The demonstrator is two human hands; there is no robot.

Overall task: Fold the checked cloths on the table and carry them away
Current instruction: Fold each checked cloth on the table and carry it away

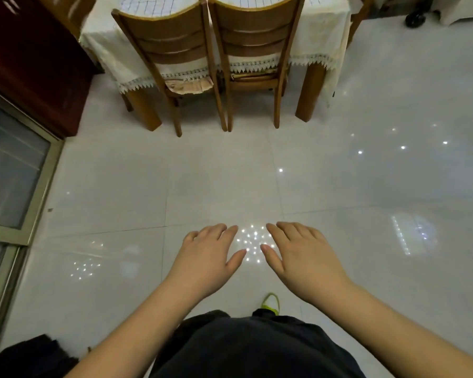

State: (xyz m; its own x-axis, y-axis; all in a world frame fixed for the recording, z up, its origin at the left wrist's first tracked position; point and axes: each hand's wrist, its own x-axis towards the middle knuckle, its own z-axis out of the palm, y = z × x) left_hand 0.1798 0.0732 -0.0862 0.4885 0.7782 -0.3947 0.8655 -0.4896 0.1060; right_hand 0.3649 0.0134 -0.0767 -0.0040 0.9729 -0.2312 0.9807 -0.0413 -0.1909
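Hands, left and right, hover empty with fingers spread, well short of checked cloths at the frame's top, likely soft, light, best pinched at corners.

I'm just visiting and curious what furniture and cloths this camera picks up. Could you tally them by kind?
Wooden chairs: 2, left chair and right chair, pushed in at the table.
Tables: 1, table.
Checked cloths: 2 patches visible, left and right, at the top edge.
Lace-edged cream tablecloth: 1.
Bare hands: 2, left hand and right hand, empty.
Total: 8.
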